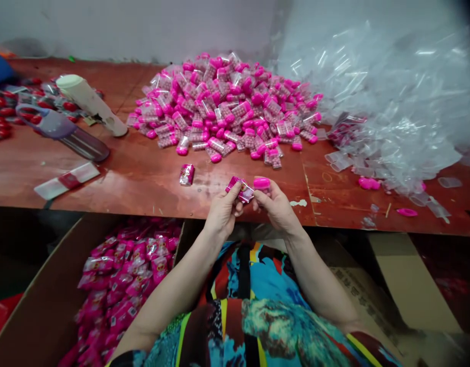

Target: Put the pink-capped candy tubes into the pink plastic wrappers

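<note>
Close to the table's front edge, my left hand (221, 211) pinches a shiny pink printed wrapper (245, 193). My right hand (278, 208) is closed on a small clear bottle with a bright pink cap (261, 182); its thumb and fingertips also meet the wrapper's right edge. Most of this bottle is hidden by the fingers. A short stack of pink wrappers (186, 175) lies on the table to the left of my hands. Behind them rises a large heap of pink-capped bottles (219, 112) filled with small pink balls.
Clear plastic sleeves (384, 122) are piled at the right. A purple drinking bottle (74, 136), a pale cylinder (92, 104) and a banded bundle of clear strips (67, 181) occupy the left. Below the table edge, a cardboard box (47, 290) holds pink wrapped packets (131, 275).
</note>
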Available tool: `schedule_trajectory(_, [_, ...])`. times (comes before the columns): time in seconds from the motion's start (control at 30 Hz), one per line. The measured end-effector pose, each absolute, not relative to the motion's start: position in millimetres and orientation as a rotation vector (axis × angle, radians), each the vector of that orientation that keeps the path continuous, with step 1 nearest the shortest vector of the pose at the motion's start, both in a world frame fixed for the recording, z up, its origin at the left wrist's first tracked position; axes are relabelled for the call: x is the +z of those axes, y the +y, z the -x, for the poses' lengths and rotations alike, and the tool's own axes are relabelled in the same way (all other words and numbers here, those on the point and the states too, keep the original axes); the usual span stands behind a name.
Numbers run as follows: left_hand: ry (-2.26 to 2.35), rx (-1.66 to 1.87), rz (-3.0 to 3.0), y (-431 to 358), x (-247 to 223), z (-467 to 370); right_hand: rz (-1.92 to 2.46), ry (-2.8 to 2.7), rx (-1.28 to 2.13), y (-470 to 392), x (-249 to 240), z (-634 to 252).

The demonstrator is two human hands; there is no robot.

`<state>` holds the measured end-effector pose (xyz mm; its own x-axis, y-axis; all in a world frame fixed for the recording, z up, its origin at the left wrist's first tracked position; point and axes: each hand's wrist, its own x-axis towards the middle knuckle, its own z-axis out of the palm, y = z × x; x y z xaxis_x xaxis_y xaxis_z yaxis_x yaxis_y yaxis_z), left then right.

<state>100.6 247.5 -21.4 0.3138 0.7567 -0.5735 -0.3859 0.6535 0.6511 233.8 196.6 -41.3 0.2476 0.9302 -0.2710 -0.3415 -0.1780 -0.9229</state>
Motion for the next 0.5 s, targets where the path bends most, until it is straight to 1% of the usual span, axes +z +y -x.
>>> schedule_trajectory(0.23, [1.013,0.832,-0.383,254.6,-26.0,-88.6,1.165,-0.656,1.399,185.8,-46.1,-226.3])
schedule_trajectory(0.33, [1.016,0.876,-0.336,257.3,-29.1,-85.5,1.200,-0.653,1.425,182.6,-46.5,-227.1])
schedule_trajectory(0.5, [1.006,0.869,-0.301,255.4,-30.6,-85.7,1.311,-0.671,1.332,181.9,-49.7,-222.9])
